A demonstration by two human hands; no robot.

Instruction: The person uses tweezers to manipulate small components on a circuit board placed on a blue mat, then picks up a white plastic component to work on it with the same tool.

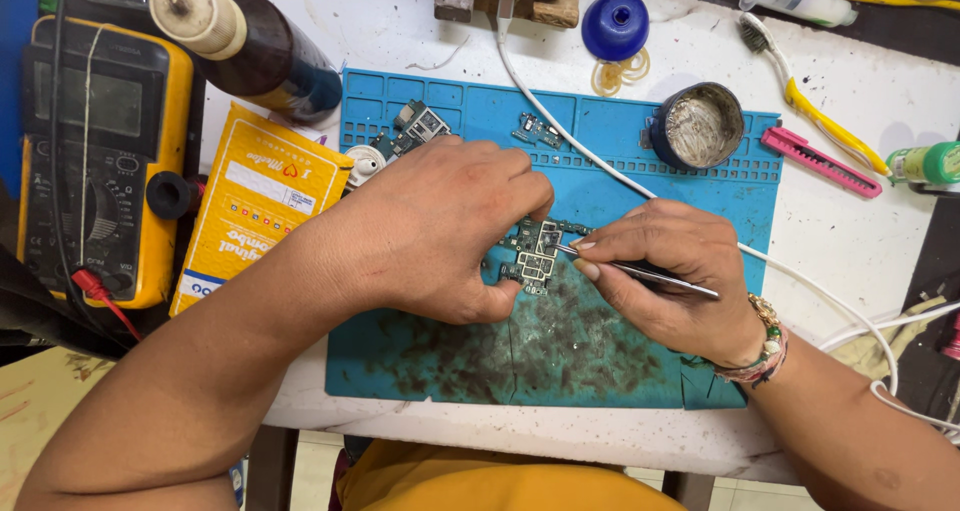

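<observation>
Blue mat (420, 356): left hand (440, 226) pins the board (535, 253), its grip clamped; right hand (670, 271), at three o'clock, pinches tweezers (650, 273) — keep tips low, steady.

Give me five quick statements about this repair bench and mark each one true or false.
1. The right hand holds metal tweezers with the tip at the circuit board. True.
2. The circuit board lies on a red mat. False: the mat is blue.
3. The left hand rests on the circuit board, holding it down. True.
4. The yellow multimeter sits at the right edge of the bench. False: it is at the left edge.
5. The round tin stands on the mat's far right corner, apart from both hands. True.
</observation>
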